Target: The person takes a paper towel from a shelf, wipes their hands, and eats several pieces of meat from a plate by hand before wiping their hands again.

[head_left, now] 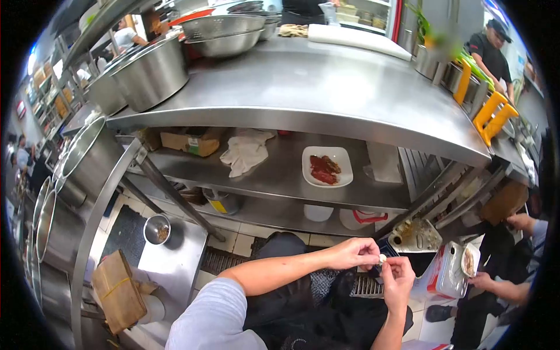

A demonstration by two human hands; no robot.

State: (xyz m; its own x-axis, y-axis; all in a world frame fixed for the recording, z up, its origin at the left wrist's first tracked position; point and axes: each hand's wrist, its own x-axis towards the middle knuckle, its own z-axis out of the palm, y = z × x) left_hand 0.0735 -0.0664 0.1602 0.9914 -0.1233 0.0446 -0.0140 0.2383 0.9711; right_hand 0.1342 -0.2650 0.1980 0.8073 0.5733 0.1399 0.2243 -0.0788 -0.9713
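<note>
Both of my hands are raised over my lap, fingertips close together. Between them is a small white piece (382, 258), possibly a peeled clove, too small to name for sure. My left hand (352, 254) reaches in from the left and pinches it from one side. My right hand (398, 275), bent up at the wrist, pinches it from the other side. Beyond them, a square white dish (344, 178) with dark red paste stands on the shelf under the steel counter.
Steel counter (303, 81) ahead carries pots (153, 76) and a colander (221, 28). At left is a small metal bowl (164, 239) with brown bits. At right, another person's hand (482, 282) is at a white bowl (473, 254) by a large tin (448, 274).
</note>
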